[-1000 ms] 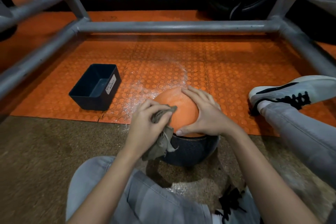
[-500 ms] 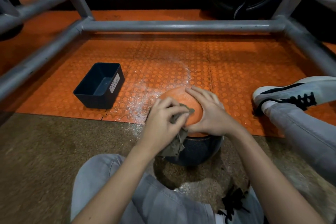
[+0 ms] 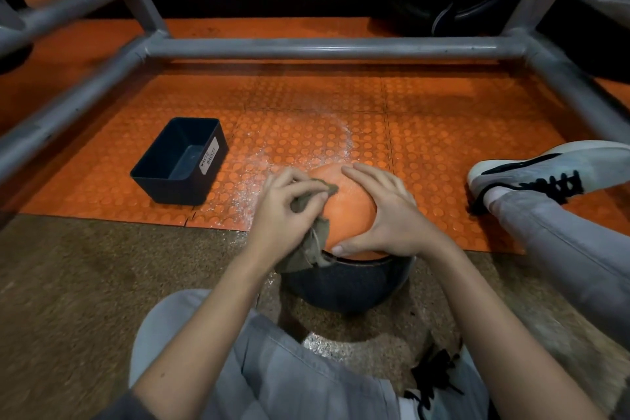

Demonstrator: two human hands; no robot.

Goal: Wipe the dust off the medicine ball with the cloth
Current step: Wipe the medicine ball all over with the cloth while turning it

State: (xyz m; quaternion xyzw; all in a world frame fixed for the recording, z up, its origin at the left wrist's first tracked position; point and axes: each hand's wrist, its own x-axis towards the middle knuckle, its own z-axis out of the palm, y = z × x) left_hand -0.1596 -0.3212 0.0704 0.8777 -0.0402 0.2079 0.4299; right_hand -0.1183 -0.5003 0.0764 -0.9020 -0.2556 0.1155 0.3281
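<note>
My left hand (image 3: 283,211) pinches the cloth (image 3: 308,245) against the medicine ball (image 3: 347,211), right hand (image 3: 392,215) pressing flat on top; a hard sideways wipe could roll it off its dark base (image 3: 351,283).

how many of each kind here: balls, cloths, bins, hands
medicine ball: 1
cloth: 1
waste basket: 1
hands: 2, left hand and right hand
total: 5
</note>
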